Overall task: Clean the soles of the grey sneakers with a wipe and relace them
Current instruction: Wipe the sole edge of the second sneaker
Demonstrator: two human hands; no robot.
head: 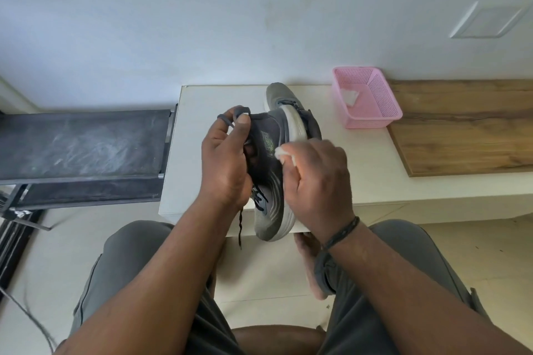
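Wiping is under way on one sneaker (271, 170), held in the air over the near edge of the table (375, 164), heel up and toe down, sole turned toward the right. The left hand (225, 158) grips it at the collar and tongue, fingers curled into the opening, with a loop of lace (230, 121) caught over the fingertips. The right hand (314, 179) pinches a white wipe (281, 152) in curled fingers and presses it against the pale sole edge (291, 124), about midway along its length.

Status of this shoe: cleaning in progress. The sole rim above the wipe looks pale and fairly clean, but the tread face is turned away from the camera, so its condition cannot be judged. Its lace is threaded through the lower eyelets, with one loose end (240, 228) hanging below (retying appears outstanding).

The second sneaker (278, 95) lies on the table near the far edge, directly behind the held one and mostly hidden by it. Whether its sole has been wiped cannot be told; some lacing shows on its upper.

A pink basket (383, 112) stands at the far edge, to the right of the shoes, with a crumpled white piece (349, 96) inside, possibly a used wipe.

Assessment: task judged to be at an early or middle stage, with relacing still to be completed.
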